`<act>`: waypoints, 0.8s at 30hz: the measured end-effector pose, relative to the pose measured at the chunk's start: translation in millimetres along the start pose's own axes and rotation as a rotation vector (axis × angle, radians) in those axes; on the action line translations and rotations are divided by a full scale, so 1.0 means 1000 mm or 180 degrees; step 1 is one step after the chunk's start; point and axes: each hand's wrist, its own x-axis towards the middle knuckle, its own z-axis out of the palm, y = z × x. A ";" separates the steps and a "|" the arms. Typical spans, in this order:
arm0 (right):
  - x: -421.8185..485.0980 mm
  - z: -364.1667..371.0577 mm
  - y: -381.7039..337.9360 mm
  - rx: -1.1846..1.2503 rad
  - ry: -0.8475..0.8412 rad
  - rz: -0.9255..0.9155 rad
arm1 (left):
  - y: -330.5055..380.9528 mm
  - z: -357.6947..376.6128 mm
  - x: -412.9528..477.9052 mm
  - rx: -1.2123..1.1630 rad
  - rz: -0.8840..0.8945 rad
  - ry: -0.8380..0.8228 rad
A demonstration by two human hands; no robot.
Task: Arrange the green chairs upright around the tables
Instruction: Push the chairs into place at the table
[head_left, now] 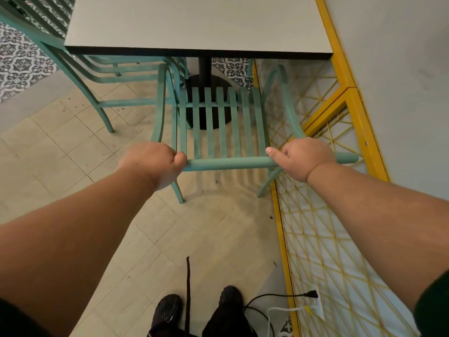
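1. While the green chair [223, 122] stands upright on its legs, facing the table [194, 25], its top rail is held near both ends. From that hold it can be steered straight and kept from tipping.
2. The left hand [155, 164] is wrapped over the rail's left end, with the fingers curled round the bar and the thumb tucked against it.
3. The right hand [306, 158] is clamped round the rail towards its right end, with the thumb laid along the bar. The rail's tip is left poking out past the hand.
4. The chair's slats are seen just short of the table edge, above the dark round base [201, 81] of the table post. By the look of it, only a short push forward is left for this chair.
5. That base may well be met by the front legs, so how far in the chair can go is likely limited.
6. A second green chair [97, 74] is parked at the table's left side, just beside the held one. Little room is left at that corner.
7. On the right, a yellow frame [340, 93] strung with cord runs close alongside. The chair's right rear leg is seen almost against its bottom bar, so a snag is possible there.
8. Loose cables [267, 302] are lying on the floor beside the shoes [167, 307], and care would be needed on any step back.
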 end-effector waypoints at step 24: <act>0.003 0.004 0.000 0.0101 0.0296 0.0105 | 0.046 -0.020 0.018 -0.0063 0.0106 -0.0682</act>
